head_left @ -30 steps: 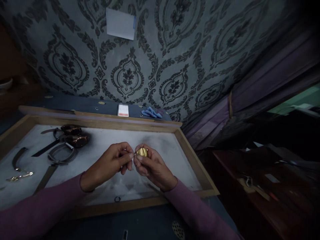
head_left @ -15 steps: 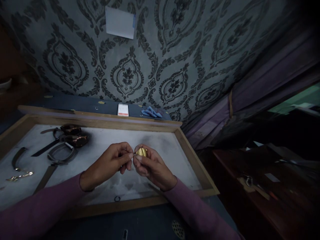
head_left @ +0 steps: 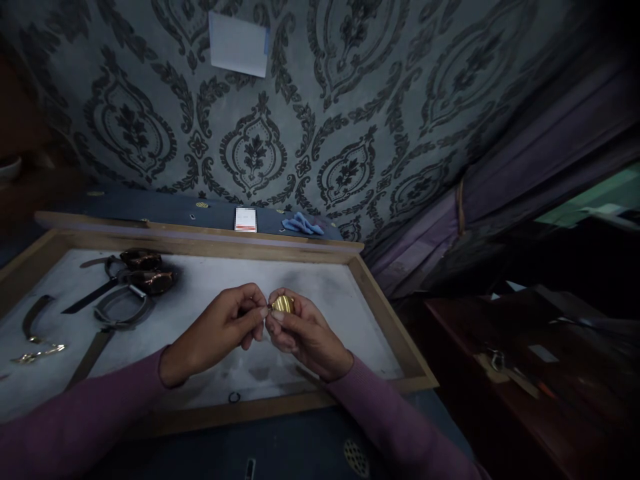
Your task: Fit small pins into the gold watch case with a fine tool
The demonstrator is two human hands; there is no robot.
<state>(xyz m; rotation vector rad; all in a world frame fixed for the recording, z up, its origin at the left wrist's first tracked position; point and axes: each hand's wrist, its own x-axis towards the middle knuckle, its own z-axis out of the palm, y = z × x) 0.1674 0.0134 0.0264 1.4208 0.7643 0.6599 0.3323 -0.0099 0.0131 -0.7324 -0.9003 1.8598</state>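
The right hand (head_left: 313, 337) is closed on a round gold disc (head_left: 283, 304), its thumb lying over the lower part and its fingers hiding much of the rim, so what the far face looks like cannot be told. The left hand (head_left: 217, 330) meets it from the side, thumb and fingertips pinched together on a small piece (head_left: 270, 307) at the disc's edge, too tiny to identify. Both hold the disc above a wood-framed tray (head_left: 200, 245) on a blue patterned worktop (head_left: 175, 453); the tray's left end runs out of view, and the left sleeve (head_left: 100, 400) covers part of the near side. That sleeve also hides the lower end of a long grey strap (head_left: 93, 357). Above the strap lie a grey loop (head_left: 120, 310) and two dark watches (head_left: 155, 282), their faces lost in shadow. Farther left, a curved dark band (head_left: 36, 319) lies by some gold-coloured bits (head_left: 40, 353) whose form is unclear. A small dark ring (head_left: 230, 398) sits near the front wall. Behind the tray are a lit phone-like rectangle (head_left: 245, 220), its writing unreadable, and a crumpled blue cloth (head_left: 303, 223). At right, a dark red surface (head_left: 450, 327) carries dim, blurred items.
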